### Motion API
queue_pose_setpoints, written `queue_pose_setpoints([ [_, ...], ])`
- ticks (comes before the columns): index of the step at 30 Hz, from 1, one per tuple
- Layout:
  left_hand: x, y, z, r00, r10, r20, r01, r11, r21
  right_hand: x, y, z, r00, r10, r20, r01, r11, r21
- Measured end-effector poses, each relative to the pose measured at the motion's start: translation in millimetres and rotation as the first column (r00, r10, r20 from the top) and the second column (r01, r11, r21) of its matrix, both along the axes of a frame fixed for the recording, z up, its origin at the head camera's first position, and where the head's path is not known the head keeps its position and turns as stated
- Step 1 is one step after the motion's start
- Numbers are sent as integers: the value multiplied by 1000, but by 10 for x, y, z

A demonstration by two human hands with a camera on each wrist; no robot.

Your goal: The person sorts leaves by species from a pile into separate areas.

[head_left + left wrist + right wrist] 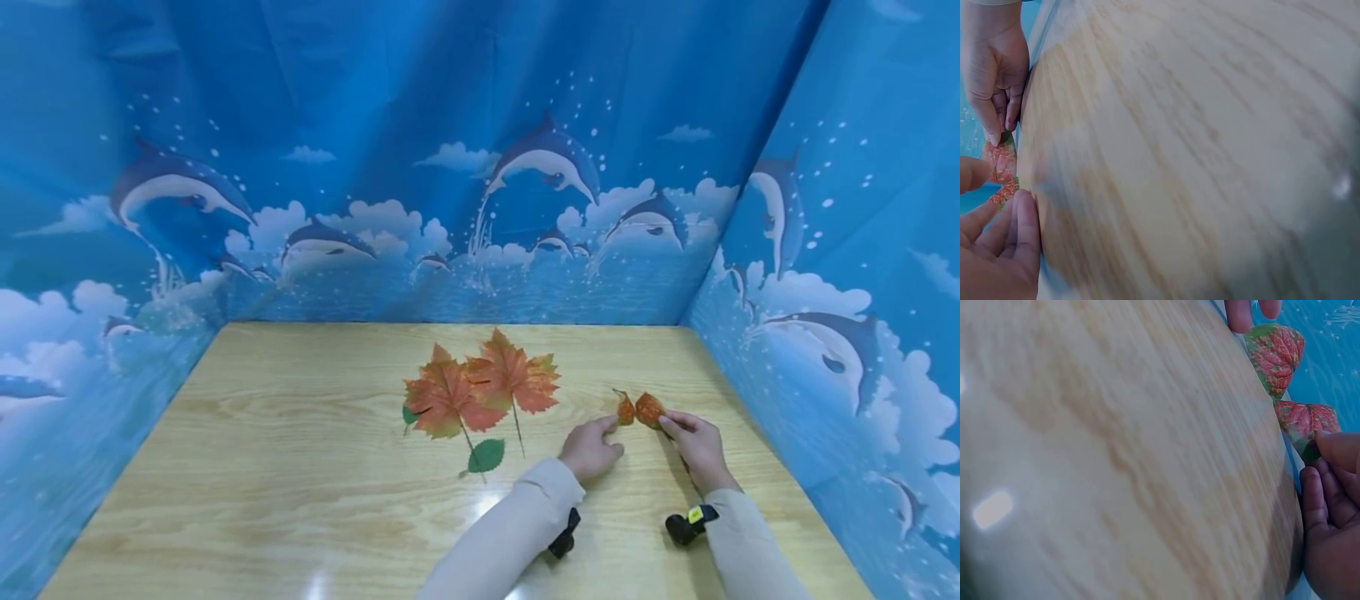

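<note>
Two small red-orange leaves lie side by side at the right of the table. My right hand [699, 450] pinches the right leaf [649, 408] at its lower edge between thumb and fingers; the right wrist view shows green at that leaf's [1305, 422] held end. At the left leaf [626, 409], the fingertips of my left hand [591, 450] touch its near edge, the index finger extended and the thumb apart. In the right wrist view the left leaf [1275, 356] meets the right one almost tip to tip.
Two large orange maple leaves [450, 392] [513, 375] with long stems overlap near the table's middle. A green leaf [487, 455] lies below them, and another green leaf [409, 414] shows partly from under them. A blue dolphin-print curtain [360, 283] borders the wooden table [262, 467].
</note>
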State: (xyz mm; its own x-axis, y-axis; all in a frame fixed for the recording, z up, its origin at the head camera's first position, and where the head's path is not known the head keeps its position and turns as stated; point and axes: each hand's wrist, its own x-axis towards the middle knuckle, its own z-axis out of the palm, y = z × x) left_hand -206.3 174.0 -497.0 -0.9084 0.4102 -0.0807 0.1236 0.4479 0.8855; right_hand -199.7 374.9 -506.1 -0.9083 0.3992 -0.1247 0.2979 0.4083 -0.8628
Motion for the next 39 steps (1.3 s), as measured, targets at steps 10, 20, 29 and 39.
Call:
queue_pose_setpoints([
  [10, 13, -75, 126, 986, -31, 162, 14, 994, 107, -8, 14, -56, 1000, 21, 13, -22, 999, 35],
  [20, -107, -380, 359, 975, -208, 78, 204, 978, 49, 4, 13, -26, 1000, 26, -2, -26, 999, 39],
  [29, -155, -849, 460, 984, -168, 64, 159, 980, 122, 3, 16, -9, 1000, 20, -20, -19, 1000, 15],
  [39, -165, -1530, 510, 996, -56, 67, 39, 974, 224, 22, -19, -11, 1000, -3, -22, 3, 1000, 10],
])
